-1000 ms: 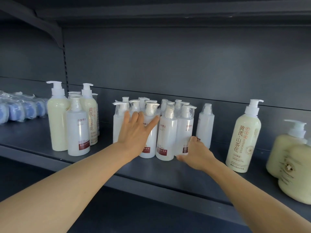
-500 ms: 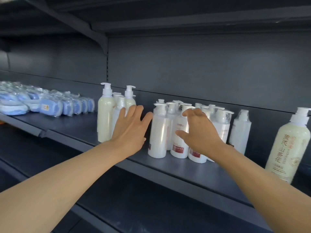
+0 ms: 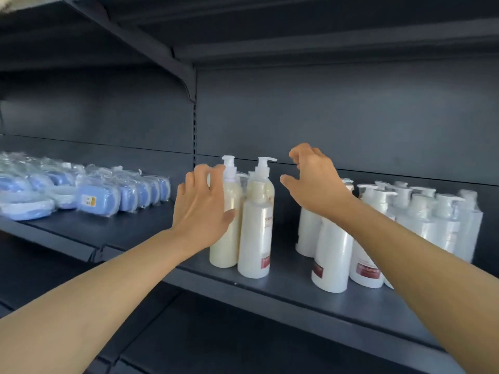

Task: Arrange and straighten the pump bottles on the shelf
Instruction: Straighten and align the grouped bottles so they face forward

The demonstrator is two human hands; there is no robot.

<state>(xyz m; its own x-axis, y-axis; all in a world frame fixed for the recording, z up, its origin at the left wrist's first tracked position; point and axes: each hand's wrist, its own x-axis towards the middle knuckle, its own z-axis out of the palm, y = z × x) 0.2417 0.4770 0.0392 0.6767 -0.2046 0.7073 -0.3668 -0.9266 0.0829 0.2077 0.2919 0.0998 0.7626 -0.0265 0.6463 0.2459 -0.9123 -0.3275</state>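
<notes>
At the left of the frame, wrapped blue packs (image 3: 97,198) lie in rows on the dark shelf (image 3: 270,287), their far end cut off by the frame edge. Right of them, near centre, the left hand (image 3: 201,209) is spread and relaxed against the left side of a cream bottle (image 3: 226,225), thumb touching its body, fingers up by the pump neck; whether the fingers close on it cannot be told. A white bottle (image 3: 256,233) stands upright, touching the cream one on its right, with more bottles hidden behind the pair. Across a gap, the right hand (image 3: 316,182) hovers, fingers loosely curled, holding nothing, above and in front of the white cluster (image 3: 399,225) at centre right. Its forearm hides part of that cluster, and shrink-wrap blurs the labels.
</notes>
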